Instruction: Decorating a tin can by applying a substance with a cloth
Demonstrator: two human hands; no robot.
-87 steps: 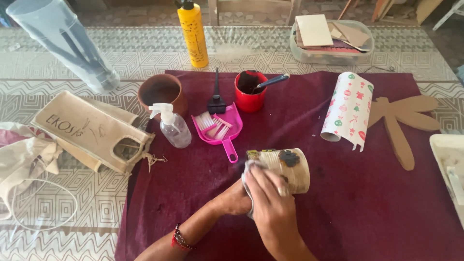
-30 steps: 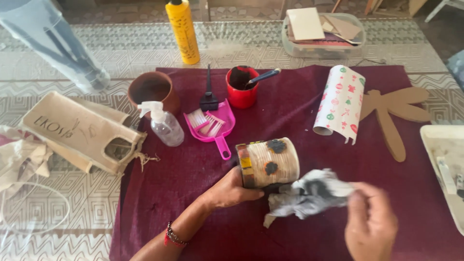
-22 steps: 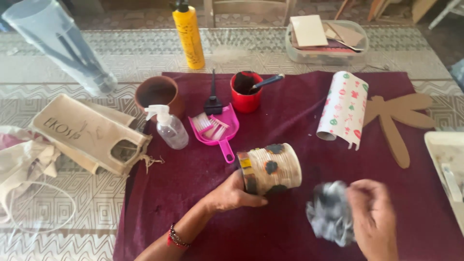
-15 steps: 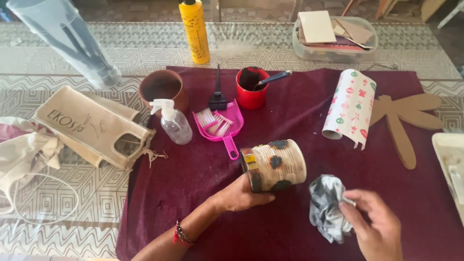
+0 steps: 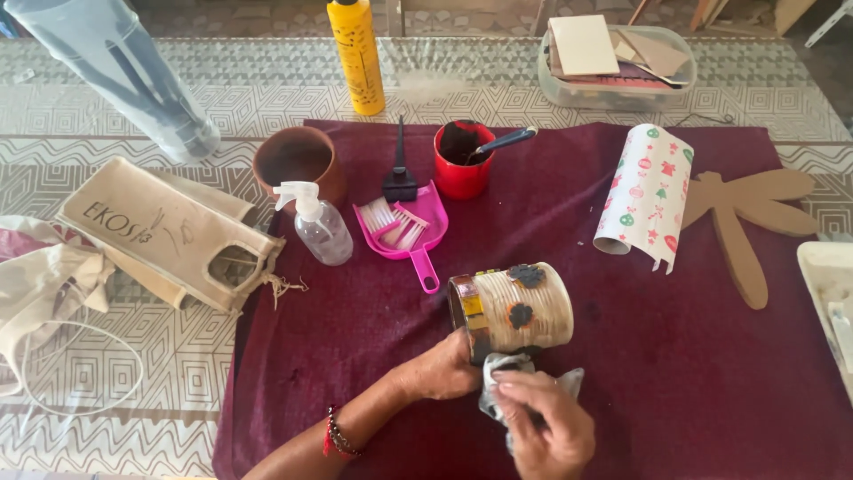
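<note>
Twine-wrapped can (image 5: 514,308) lies on its side on the maroon cloth (image 5: 622,373), long axis left-right, open end against the gripping left hand (image 5: 442,369); right hand (image 5: 549,428), equally near, presses a crumpled rag (image 5: 502,373) to its lower edge.

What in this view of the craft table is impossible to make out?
- Head view: most of the grey cloth, bunched under the right hand.
- Underside of the twine-wrapped can: turned away; the left hand covers its lower rim.
- White tray: cut off by the right edge.
- Inside the red cup: too dark.
</note>
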